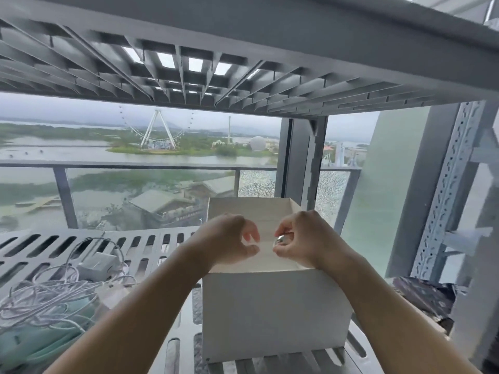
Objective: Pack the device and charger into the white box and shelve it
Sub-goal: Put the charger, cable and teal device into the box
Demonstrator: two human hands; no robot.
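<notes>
Hands working over the open white box [272, 306], which is standing on the slotted grey shelf [151, 247]. Right hand [305, 240] is pinching a small silvery object [280, 241] above the box opening; left hand [229, 242], just beside that pinch, is curling empty and unclenched. Charger [95, 263] with tangled white cable [51, 295] is lying well left of both hands.

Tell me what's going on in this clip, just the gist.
A person is working over an open white cardboard box that sits on a slotted grey metal shelf. Both hands are above the box's opening: the right hand pinches a small shiny silver object, the left hand is curled, apparently holding nothing. A white charger brick and tangled white cables lie on the shelf left of the box.
</notes>
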